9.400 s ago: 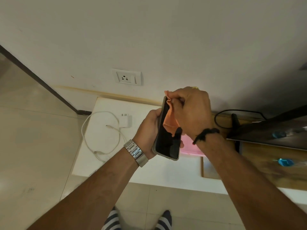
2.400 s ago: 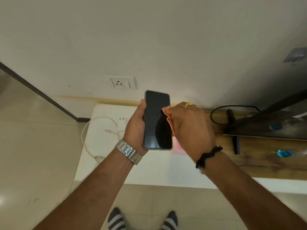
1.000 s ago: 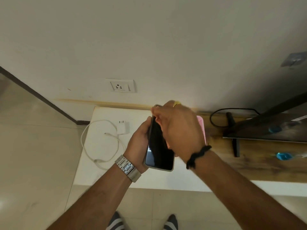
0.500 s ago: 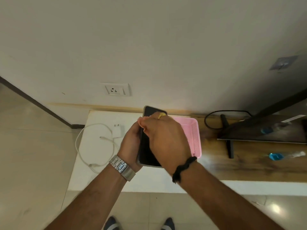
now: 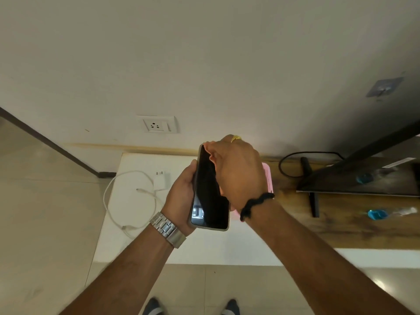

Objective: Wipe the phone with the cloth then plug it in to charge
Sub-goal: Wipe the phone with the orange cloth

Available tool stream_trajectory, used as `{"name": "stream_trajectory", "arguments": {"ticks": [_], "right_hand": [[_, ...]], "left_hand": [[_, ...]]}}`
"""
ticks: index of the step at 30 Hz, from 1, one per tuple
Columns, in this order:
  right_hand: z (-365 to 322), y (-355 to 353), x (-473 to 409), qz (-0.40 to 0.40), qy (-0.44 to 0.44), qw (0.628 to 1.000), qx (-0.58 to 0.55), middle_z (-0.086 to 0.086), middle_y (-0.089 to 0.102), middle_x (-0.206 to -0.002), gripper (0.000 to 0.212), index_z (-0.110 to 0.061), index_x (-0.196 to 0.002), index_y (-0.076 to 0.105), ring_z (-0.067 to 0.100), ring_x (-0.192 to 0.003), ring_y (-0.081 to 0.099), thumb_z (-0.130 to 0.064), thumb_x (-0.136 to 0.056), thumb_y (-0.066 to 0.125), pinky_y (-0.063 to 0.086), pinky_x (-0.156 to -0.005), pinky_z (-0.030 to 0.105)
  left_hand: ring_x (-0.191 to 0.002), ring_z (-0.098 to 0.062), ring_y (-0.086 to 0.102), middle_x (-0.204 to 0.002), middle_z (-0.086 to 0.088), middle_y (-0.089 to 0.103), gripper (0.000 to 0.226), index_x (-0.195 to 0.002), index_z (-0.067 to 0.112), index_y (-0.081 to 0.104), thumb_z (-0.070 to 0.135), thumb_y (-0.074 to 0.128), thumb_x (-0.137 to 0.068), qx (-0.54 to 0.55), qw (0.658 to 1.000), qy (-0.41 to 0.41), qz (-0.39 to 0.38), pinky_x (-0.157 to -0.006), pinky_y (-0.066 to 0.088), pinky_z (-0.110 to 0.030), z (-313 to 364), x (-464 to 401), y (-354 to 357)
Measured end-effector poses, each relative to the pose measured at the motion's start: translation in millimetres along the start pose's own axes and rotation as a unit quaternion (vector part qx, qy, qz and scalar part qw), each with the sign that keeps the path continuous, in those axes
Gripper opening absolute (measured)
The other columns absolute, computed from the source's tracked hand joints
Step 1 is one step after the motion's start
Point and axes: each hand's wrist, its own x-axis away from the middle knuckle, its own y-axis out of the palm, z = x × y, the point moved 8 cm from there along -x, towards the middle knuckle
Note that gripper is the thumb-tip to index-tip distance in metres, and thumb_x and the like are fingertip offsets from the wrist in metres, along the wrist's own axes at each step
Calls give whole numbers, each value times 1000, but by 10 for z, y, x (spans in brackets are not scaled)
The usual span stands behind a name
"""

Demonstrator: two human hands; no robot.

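A dark-screened phone (image 5: 209, 201) in a pale case is tilted on edge in front of me, screen facing right. My left hand (image 5: 181, 194) grips it from behind along its left side. My right hand (image 5: 238, 171) covers the upper part of the screen, fingers curled at the phone's top edge. The orange cloth stays hidden under that hand. A white charger adapter (image 5: 161, 180) and its looped white cable (image 5: 127, 201) lie unplugged on the white ledge (image 5: 136, 242) to the left. The wall socket (image 5: 158, 125) sits above them with nothing in it.
A pink basket (image 5: 268, 178) stands on the ledge behind my right hand. To the right a dark screen (image 5: 363, 178) stands on a wooden top (image 5: 341, 228) with a black cable and a blue-capped item (image 5: 377, 213). Tiled floor lies to the left and below.
My right hand has slid up from the middle of the screen to the phone's top edge. The phone is tilted more onto its side, and the view has shifted slightly.
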Motion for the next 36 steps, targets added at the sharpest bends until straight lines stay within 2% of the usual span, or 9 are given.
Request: {"name": "stream_trajectory", "arguments": {"ticks": [4,8,13,17,21,26,31,34,36], "right_hand": [[-406,68,475,-22,-95,993,-68,-6,65,-89,24,-29,-105,71,13,-78,60,-18,-88,57,50,-71,22],[-62,-103,282,8,-25,997,-66,2,70,-87,19,-20,-99,78,21,-79,65,-14,-93,62,56,-73,35],[287,-189,104,1,93,966,-242,-15,75,-105,17,-28,-110,76,1,-87,68,-28,-97,66,60,-81,21],[220,-467,325,88,39,983,-156,-15,70,-89,21,-32,-97,73,5,-75,65,-46,-94,58,60,-71,35],[-14,-174,554,-26,33,999,-26,-12,57,-69,41,-28,-75,63,7,-67,56,-63,-90,51,51,-65,26],[34,-52,504,-70,91,993,-30,-8,61,-78,24,-25,-80,67,10,-71,57,-40,-93,55,56,-74,28],[-182,-112,621,-63,57,995,-61,-9,63,-74,21,-26,-81,69,7,-64,58,-42,-88,59,49,-60,22],[-227,-331,622,53,3,992,-112,4,71,-104,20,-26,-107,60,22,-92,68,-36,-90,57,46,-91,23],[-283,-171,615,-33,-38,997,-66,9,39,-159,53,-22,-146,43,28,-148,34,-44,-98,43,13,-122,21]], "left_hand": [[-112,-30,66,-126,-13,63,63,-134,9,66,51,59,-88,16,1000,8,23,-94,54,-41,80,-4,-43],[-86,-28,77,-101,-12,78,49,-105,16,82,52,51,-97,0,1000,-3,3,-72,63,-38,-23,-8,-101],[-77,-29,69,-98,-10,71,46,-100,19,78,57,52,-93,-19,1000,8,10,-72,57,-39,12,12,-121],[-79,-27,72,-97,-9,72,47,-102,18,76,56,48,-99,1,1000,11,25,-70,61,-37,30,-16,-155],[-91,-28,76,-105,-12,77,58,-108,17,80,60,42,-100,4,1000,-1,22,-79,63,-39,0,-47,-153],[-113,-35,65,-130,-21,66,62,-131,11,67,59,47,-99,-30,996,14,87,-106,48,-49,-3,-43,-257],[-102,-27,76,-122,-14,76,54,-119,17,79,56,47,-100,-10,997,23,70,-83,63,-37,-1,-59,-217],[-93,-26,78,-108,-11,80,51,-113,16,81,51,45,-103,26,999,13,44,-74,64,-35,-25,-50,-164],[-102,-27,75,-114,-12,75,49,-126,12,71,46,46,-102,36,998,21,42,-86,62,-37,-6,-42,-126]]}}
